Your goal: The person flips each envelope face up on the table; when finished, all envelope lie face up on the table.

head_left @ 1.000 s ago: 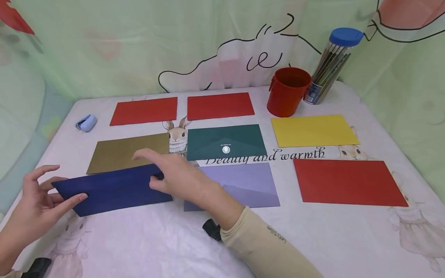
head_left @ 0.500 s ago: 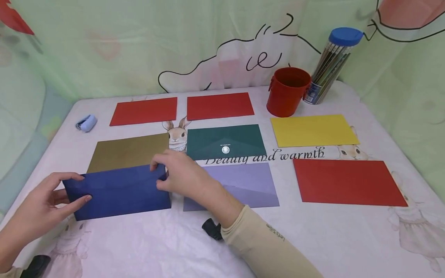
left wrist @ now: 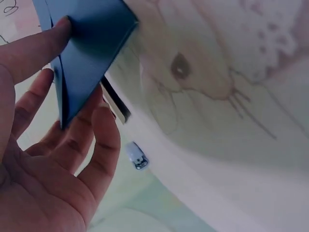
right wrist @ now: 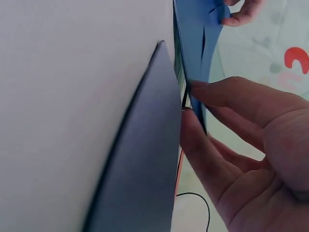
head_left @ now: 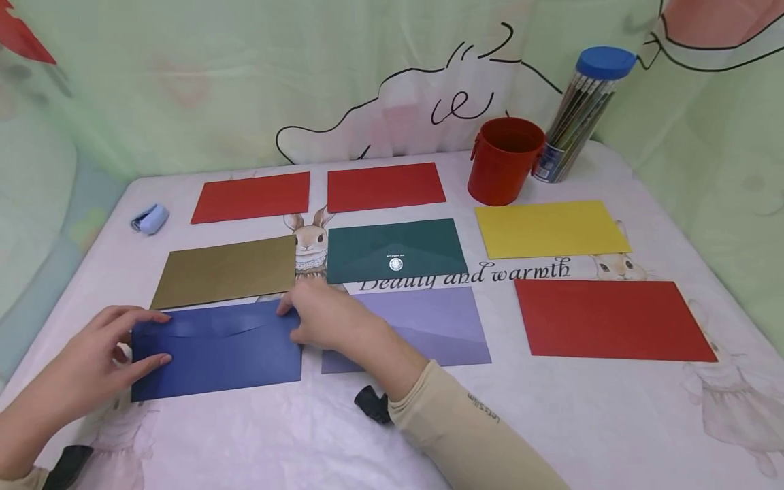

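A blue envelope (head_left: 226, 357) with a curved flap line near its top edge lies between my two hands, close over the table's front left. My left hand (head_left: 88, 367) grips its left end, thumb on the front face and fingertips at the top edge; some fingers pass behind it in the left wrist view. My right hand (head_left: 333, 316) pinches the right edge near the upper corner. Just behind lies a gold-brown envelope (head_left: 223, 271). A lilac envelope (head_left: 422, 320), partly covered by my right hand and forearm, lies to the right.
A dark green envelope (head_left: 398, 245), a yellow one (head_left: 551, 230) and several red envelopes (head_left: 612, 320) lie flat in rows. At the back right stand a red bucket (head_left: 505, 163) and a blue-lidded jar of pencils (head_left: 582, 116). A small light-blue object (head_left: 150, 219) sits far left.
The blue envelope has come down and slightly right, its face now turned more upward, and the gold-brown envelope behind it shows fully. My right hand has closed onto its right edge.
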`<state>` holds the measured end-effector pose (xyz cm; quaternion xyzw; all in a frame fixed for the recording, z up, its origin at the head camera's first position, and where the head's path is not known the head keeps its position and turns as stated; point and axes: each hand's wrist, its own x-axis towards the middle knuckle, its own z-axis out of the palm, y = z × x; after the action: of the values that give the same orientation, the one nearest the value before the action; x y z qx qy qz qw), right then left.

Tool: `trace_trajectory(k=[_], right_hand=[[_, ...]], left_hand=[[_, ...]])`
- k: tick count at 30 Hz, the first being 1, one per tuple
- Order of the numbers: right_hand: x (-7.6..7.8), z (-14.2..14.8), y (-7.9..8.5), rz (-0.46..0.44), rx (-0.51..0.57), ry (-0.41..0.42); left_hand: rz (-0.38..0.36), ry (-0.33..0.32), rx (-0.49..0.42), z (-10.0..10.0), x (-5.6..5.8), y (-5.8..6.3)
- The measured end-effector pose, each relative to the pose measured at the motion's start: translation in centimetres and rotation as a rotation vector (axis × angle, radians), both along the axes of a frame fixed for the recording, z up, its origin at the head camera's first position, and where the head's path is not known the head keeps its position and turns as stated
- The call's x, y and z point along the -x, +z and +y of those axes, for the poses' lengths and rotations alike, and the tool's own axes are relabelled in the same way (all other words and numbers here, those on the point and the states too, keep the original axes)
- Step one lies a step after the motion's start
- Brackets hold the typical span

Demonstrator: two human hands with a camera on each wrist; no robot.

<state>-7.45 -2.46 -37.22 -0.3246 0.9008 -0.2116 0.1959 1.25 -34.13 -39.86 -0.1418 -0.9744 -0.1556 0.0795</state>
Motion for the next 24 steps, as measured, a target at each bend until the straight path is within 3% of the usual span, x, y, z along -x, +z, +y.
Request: trace_trajectory(k=[9, 16, 20, 24], right_hand=[[-0.5, -0.3, -0.2, 0.067, -0.063, 0.016], [-0.6, -0.3, -0.3, 0.179, -0.039, -0.003], [-0.4, -0.1, 0.0, 0.155, -0.032, 0.001], [0.4, -0.1, 0.9, 0.064, 0.009, -0.011]], left_hand=[[-0.044, 0.029, 0.055, 0.4, 0.1, 0.0], [-0.024, 0.140, 0.132, 1.2, 0.2, 0.1], [-0.045, 0.109, 0.157, 1.2, 0.7, 0.5], [-0.093, 0.052, 0.068, 0.5, 1.9, 0.9]])
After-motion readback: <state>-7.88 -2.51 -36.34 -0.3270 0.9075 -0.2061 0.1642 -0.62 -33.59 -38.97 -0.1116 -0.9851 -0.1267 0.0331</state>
